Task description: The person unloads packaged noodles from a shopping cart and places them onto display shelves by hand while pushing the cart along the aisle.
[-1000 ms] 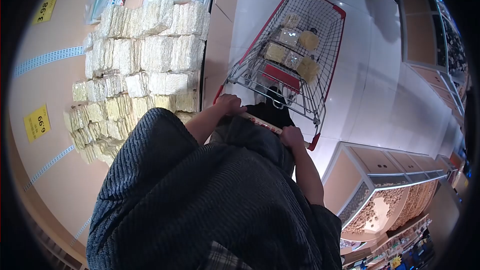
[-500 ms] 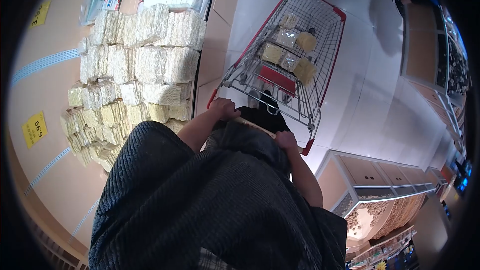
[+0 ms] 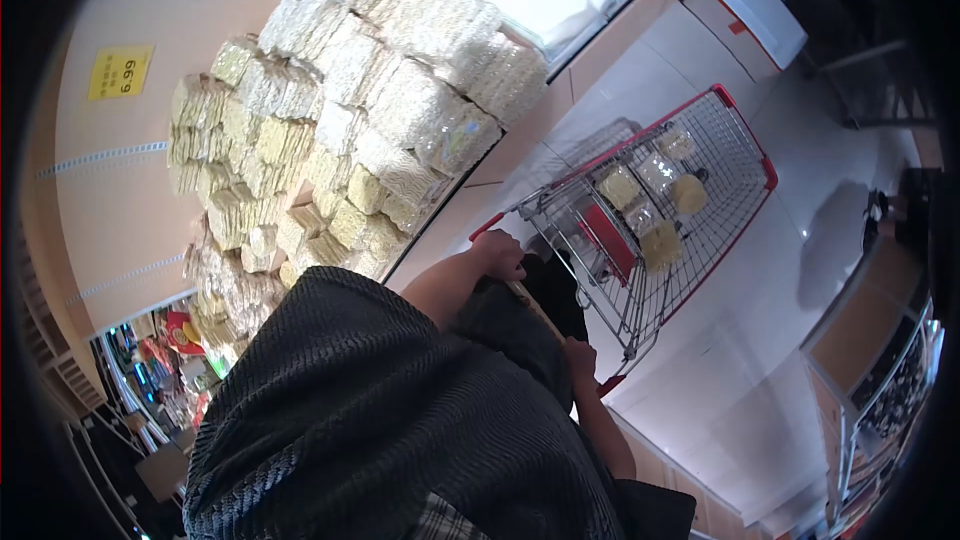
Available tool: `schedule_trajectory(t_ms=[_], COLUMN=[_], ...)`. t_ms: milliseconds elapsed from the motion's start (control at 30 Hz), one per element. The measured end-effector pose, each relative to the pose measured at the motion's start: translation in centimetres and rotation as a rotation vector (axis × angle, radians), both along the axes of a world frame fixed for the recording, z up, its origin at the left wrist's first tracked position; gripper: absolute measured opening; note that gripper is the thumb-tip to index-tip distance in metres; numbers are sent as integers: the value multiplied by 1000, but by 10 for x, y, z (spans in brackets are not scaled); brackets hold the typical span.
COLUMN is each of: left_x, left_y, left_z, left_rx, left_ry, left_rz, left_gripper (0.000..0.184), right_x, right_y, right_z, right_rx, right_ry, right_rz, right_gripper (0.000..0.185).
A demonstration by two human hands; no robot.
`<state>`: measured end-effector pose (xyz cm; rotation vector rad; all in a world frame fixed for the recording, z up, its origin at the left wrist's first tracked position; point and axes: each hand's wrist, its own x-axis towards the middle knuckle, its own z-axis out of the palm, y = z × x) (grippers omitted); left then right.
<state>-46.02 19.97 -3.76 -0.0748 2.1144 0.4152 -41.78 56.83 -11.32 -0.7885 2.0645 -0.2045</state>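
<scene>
My left hand (image 3: 497,254) is wrapped round the left end of a pale cart handle (image 3: 538,309). Farther along the same bar, my right hand (image 3: 579,360) grips it near its red right end. Ahead of both hands stands the wire shopping cart (image 3: 690,285), its rim edged in red. Several clear packs lie in its basket, among them a yellowish pack of what look like noodles (image 3: 618,186) and a round yellowish item (image 3: 688,194). A red panel (image 3: 606,243) sits at the basket's near end.
Left of the cart, a display shelf holds tall stacks of dried noodle blocks (image 3: 400,90). A yellow price tag (image 3: 121,72) is on its pale panel. An orange-and-white bin or case (image 3: 750,15) stands ahead. A person's feet (image 3: 876,215) and a wooden counter (image 3: 862,320) are at right.
My view has turned, so the cart and both hands now sit farther right and lower, and the noodle stacks look tilted. The orange-and-white case has come into view. Both hands keep their grip.
</scene>
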Motion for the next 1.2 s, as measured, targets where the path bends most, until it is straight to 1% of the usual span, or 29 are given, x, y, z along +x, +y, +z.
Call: schedule_trajectory(t_ms=[100,133,233,300,333,467,567,633,667,733,767,800,900,967,1033,1100,1167,1200], left_x=[10,13,10,11,25,20,21,16,15,15,9,14,10,12,15,13,11,9], left_y=[-1,0,-1,-2,-2,-1,-1,-5,-5,-6,-6,-5,-4,-5,-2,-5,-5,-5], left_z=[-10,-13,-13,-21,-27,-22,-13,-3,-9,-15,-6,-13,-7,-10,-13,-14,-12,-12], left_rx=[-6,-6,-47,-47,-47,-64,-61,-23,-36,6,3,19,27,21,31,49,54,53], left_ry=[3,97,70,96,115,86,84,121,94,129,123,94,57,62,63,61,48,40], left_rz=[16,29,66,68,35,81,125,174,154,155,151,116,122,115,115,119,119,120], left_gripper=[46,43,42,42,42,41,39,37,37,41,42,42,42,41,41,40,40,39], right_x=[-3,-9,-18,-27,-7,-25,-13,-28,-33,-37,-40,-38,-56,-88,-127,-184,-225,-243], right_y=[-4,-3,0,-1,-2,-14,-1,-9,-14,-5,1,2,-15,-34,-54,-93,-104,-110], right_z=[-6,-6,-15,-13,-16,6,-16,1,9,10,20,33,59,71,55,42,-48,-90], right_rx=[-2,1,-37,-47,-41,33,33,-5,-12,-111,-236,-396,-587,-775,-697,-626,-445,-404], right_ry=[-29,-39,-3,19,32,-12,13,-53,-83,-150,-146,-178,-125,91,193,196,478,442], right_rz=[31,48,63,92,72,109,97,89,69,-29,-77,-205,-541,-602,-845,-1049,-964,-1025], right_gripper=[24,24,25,24,24,24,27,31,33,40,41,30,24,25,27,32,54,67])
